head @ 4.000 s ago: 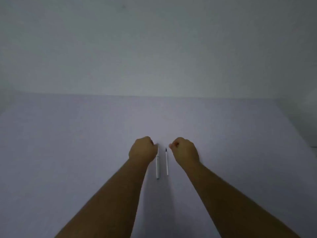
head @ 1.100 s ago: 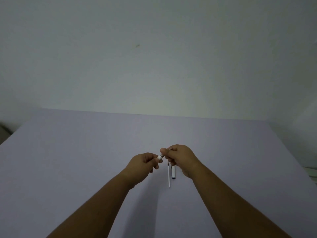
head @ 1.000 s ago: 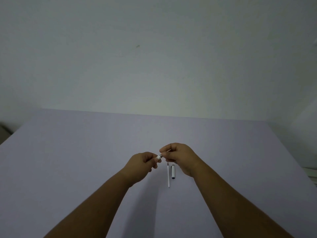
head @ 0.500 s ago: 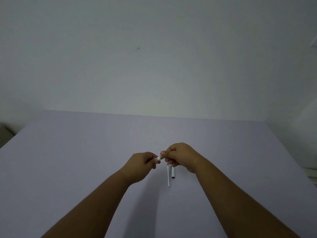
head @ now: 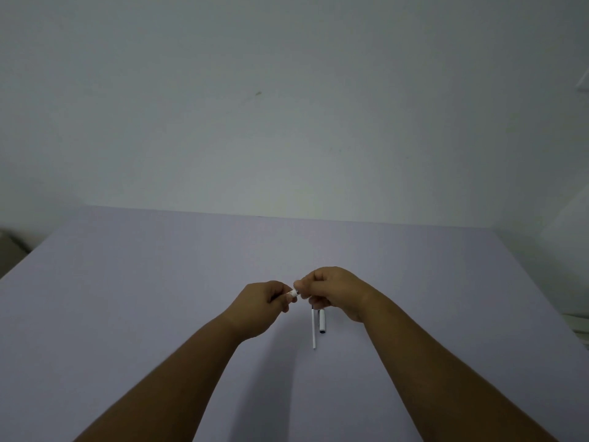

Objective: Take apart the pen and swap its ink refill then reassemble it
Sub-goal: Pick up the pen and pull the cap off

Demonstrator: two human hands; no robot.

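Note:
My left hand is closed around the white pen barrel, of which only a short end shows between the two fists. My right hand pinches at that same end, fingertips touching the barrel; what it pinches is hidden. Both hands hover just above the table. Under my right hand a thin white ink refill lies lengthwise on the table. Beside it, to the right, lies a short white pen cap with a dark end.
The pale lilac table runs to a far edge against a plain grey-white wall. Its right edge slants down at the far right, with a blurred pale object beyond it. A dark corner shows at the far left.
Four seconds ago both fists rested on the table beside the whole pen and the refill. Now the pen is lifted, its cap lies on the table, and the hands have stayed pinched together over the last second.

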